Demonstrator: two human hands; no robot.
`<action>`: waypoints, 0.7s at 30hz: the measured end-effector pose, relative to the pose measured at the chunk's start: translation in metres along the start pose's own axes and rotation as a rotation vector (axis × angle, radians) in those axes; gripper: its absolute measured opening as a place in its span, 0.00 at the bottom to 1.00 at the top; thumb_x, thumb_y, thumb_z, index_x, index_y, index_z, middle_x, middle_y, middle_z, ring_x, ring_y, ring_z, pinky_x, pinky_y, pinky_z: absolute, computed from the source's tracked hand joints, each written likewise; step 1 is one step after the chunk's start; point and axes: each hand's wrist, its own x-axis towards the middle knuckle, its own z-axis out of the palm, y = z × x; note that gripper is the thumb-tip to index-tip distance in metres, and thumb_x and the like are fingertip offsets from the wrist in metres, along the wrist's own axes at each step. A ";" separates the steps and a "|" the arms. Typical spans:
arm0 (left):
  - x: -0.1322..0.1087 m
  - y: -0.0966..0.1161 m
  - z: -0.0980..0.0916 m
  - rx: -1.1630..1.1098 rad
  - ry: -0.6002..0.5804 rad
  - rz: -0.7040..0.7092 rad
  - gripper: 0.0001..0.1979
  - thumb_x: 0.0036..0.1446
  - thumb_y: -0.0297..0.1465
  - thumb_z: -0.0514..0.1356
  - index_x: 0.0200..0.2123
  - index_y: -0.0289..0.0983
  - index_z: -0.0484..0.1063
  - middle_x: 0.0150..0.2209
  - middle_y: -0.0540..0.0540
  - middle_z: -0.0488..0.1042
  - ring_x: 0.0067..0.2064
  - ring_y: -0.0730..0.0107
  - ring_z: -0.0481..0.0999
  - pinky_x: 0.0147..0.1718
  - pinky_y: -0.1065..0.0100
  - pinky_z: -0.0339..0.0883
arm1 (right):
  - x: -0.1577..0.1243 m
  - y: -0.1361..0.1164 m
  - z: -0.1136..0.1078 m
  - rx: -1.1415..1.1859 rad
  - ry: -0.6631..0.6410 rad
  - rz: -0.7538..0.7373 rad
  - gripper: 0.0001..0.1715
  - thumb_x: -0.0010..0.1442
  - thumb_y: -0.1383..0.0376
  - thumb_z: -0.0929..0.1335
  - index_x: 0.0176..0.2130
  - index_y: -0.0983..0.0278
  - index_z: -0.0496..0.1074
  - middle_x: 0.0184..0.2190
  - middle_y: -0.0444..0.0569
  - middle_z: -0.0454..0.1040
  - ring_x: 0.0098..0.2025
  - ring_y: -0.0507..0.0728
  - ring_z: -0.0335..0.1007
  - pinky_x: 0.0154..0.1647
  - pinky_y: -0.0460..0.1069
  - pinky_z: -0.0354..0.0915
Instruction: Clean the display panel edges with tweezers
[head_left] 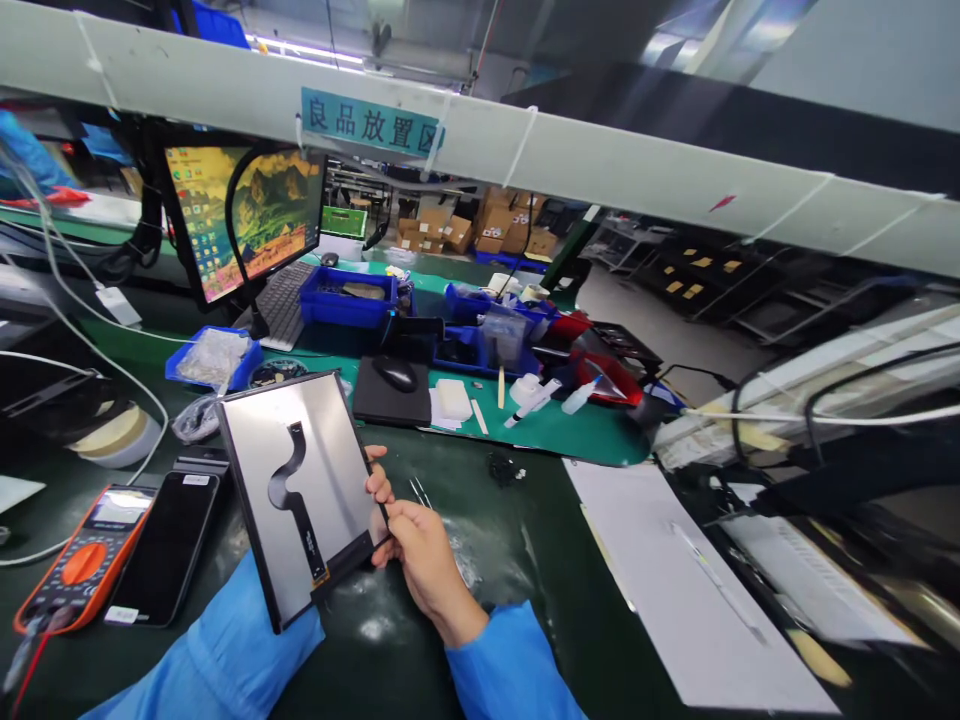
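I hold a flat display panel (300,480) tilted up in front of me, its silvery back toward me with a black S-shaped flex cable (296,500) running down it. My right hand (420,550) pinches the panel's right edge near the lower corner, thumb and fingers closed on it. My left hand is hidden behind the panel; only its blue sleeve (225,650) shows, reaching under the lower left corner. Thin metal tweezers (420,491) lie on the dark mat just beyond my right hand.
An orange multimeter (82,555) and a black phone (169,545) lie to the left. Behind are a monitor (247,215), keyboard (285,300), mouse (394,372) and blue trays (349,298). A white sheet (675,570) lies right. A grey beam (525,150) crosses overhead.
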 end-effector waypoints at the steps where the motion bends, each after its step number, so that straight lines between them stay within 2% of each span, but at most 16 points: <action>1: -0.001 -0.001 0.002 0.011 -0.005 0.029 0.19 0.59 0.38 0.61 0.50 0.36 0.79 0.33 0.42 0.70 0.39 0.56 0.74 0.38 0.52 0.74 | -0.001 -0.001 0.000 0.004 0.007 0.003 0.16 0.38 0.54 0.71 0.22 0.65 0.70 0.12 0.41 0.67 0.13 0.51 0.66 0.15 0.43 0.61; 5: -0.003 -0.003 0.012 0.014 0.027 0.054 0.21 0.56 0.42 0.64 0.50 0.38 0.79 0.33 0.43 0.70 0.39 0.57 0.74 0.40 0.54 0.71 | -0.003 -0.002 -0.002 -0.027 0.018 -0.005 0.21 0.37 0.52 0.76 0.21 0.67 0.72 0.14 0.42 0.68 0.14 0.51 0.66 0.16 0.44 0.62; 9: -0.004 0.002 0.023 0.087 0.087 0.095 0.24 0.55 0.41 0.64 0.52 0.34 0.78 0.33 0.42 0.69 0.40 0.58 0.73 0.43 0.56 0.68 | 0.001 -0.003 -0.003 -0.017 -0.012 0.012 0.24 0.33 0.52 0.80 0.21 0.67 0.74 0.17 0.43 0.69 0.16 0.50 0.66 0.17 0.45 0.63; 14: -0.007 0.007 0.043 0.132 0.174 0.063 0.25 0.46 0.42 0.69 0.47 0.36 0.80 0.31 0.44 0.68 0.38 0.60 0.71 0.42 0.57 0.65 | -0.003 -0.007 0.001 0.015 0.020 0.049 0.28 0.29 0.49 0.81 0.20 0.67 0.74 0.17 0.43 0.69 0.16 0.50 0.65 0.17 0.46 0.63; 21: -0.005 0.006 0.048 0.130 0.218 0.037 0.24 0.45 0.42 0.68 0.45 0.37 0.79 0.30 0.46 0.66 0.37 0.62 0.70 0.42 0.59 0.63 | -0.004 -0.010 0.003 0.030 0.055 0.080 0.28 0.24 0.51 0.82 0.19 0.68 0.76 0.18 0.44 0.70 0.16 0.49 0.64 0.17 0.45 0.63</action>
